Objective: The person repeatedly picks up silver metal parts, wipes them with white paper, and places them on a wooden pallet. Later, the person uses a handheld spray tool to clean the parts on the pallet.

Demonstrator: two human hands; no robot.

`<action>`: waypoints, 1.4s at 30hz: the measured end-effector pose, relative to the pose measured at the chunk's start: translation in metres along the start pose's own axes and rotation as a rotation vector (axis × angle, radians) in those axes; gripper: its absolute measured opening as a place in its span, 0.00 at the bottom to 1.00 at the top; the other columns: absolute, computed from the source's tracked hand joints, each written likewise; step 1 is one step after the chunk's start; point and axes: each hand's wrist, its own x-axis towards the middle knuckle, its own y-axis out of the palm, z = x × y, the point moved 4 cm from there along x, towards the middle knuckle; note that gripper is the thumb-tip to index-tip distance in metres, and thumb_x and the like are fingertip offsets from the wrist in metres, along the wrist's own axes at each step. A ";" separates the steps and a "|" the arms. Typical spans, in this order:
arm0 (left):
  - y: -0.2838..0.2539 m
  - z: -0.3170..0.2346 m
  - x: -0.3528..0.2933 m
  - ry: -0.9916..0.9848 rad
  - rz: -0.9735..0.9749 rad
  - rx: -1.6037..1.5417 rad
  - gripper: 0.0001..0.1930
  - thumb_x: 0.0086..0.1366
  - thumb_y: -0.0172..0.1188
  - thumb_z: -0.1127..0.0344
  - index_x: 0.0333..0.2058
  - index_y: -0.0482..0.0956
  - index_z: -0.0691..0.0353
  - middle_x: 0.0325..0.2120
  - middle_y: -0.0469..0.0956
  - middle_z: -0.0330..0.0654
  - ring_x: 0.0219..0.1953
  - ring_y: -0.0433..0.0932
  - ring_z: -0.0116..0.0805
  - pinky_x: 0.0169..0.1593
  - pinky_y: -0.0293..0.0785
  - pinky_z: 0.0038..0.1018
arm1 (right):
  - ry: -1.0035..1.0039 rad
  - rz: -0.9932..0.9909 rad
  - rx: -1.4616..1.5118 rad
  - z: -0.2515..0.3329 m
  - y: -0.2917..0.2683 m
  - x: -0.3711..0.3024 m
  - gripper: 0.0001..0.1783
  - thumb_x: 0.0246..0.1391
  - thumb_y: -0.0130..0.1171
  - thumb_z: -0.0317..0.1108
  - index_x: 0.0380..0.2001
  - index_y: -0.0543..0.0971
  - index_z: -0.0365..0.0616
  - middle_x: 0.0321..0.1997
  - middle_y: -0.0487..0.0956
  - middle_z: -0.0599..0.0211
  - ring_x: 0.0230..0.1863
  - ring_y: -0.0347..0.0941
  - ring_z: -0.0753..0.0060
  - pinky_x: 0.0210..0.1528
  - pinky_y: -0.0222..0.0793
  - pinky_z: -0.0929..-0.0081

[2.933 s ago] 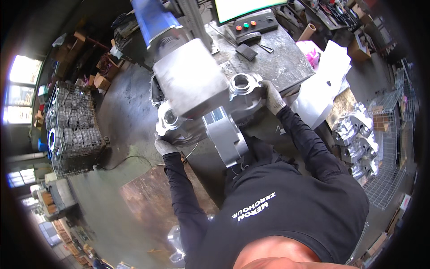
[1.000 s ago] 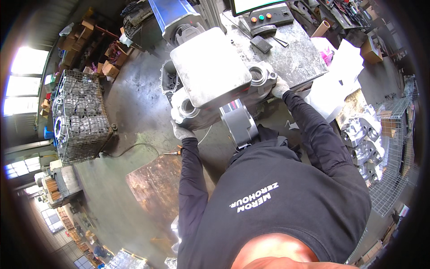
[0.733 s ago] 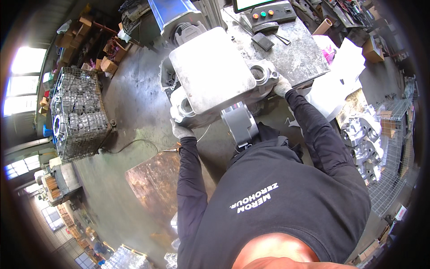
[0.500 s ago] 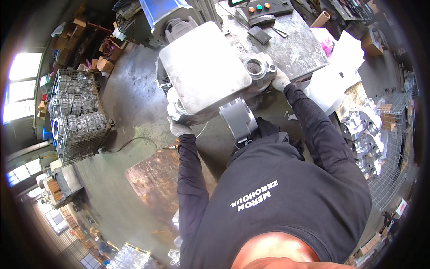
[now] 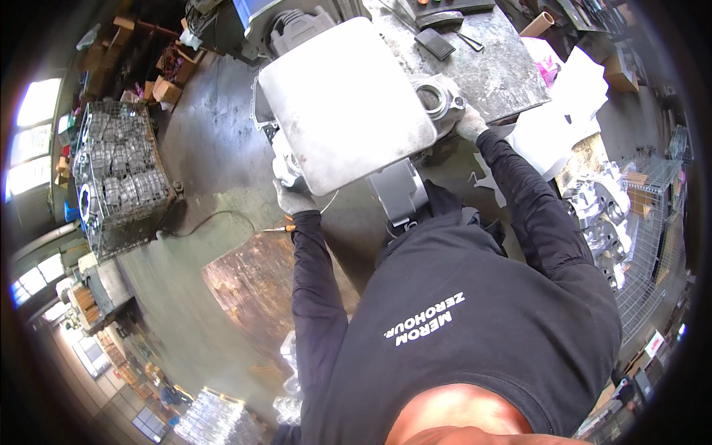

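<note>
Workbench (image 5: 498, 80) cut off above — pale box (image 5: 348, 104) partly hides the casting (image 5: 451, 106).

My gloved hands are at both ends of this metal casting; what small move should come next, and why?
Perhaps ease the metal casting slightly toward your body: your left hand and right hand are at its opposite ends, and the flat metal block hides its middle from this view.
</note>
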 end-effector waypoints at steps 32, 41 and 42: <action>-0.200 0.065 -0.130 0.072 -0.361 0.909 0.35 0.70 0.48 0.41 0.60 0.68 0.68 0.54 0.74 0.62 0.57 0.74 0.53 0.61 0.66 0.41 | -0.461 -0.283 -0.434 0.031 -0.087 0.053 0.35 0.49 0.53 0.29 0.64 0.67 0.52 0.68 0.67 0.60 0.60 0.72 0.52 0.60 0.70 0.60; -0.373 0.180 -0.365 -0.128 -0.166 1.187 0.18 0.61 0.57 0.59 0.43 0.79 0.69 0.32 0.81 0.50 0.32 0.78 0.37 0.40 0.76 0.34 | -0.426 -0.110 -0.752 0.051 -0.065 0.116 0.39 0.57 0.54 0.53 0.67 0.64 0.48 0.75 0.58 0.62 0.66 0.66 0.59 0.62 0.68 0.65; -0.371 0.183 -0.375 -0.085 -0.233 1.055 0.16 0.60 0.58 0.63 0.42 0.79 0.69 0.32 0.81 0.48 0.30 0.78 0.35 0.37 0.76 0.33 | -0.389 -0.068 -0.761 0.050 -0.066 0.118 0.39 0.57 0.54 0.53 0.67 0.64 0.47 0.74 0.59 0.62 0.67 0.65 0.59 0.63 0.67 0.66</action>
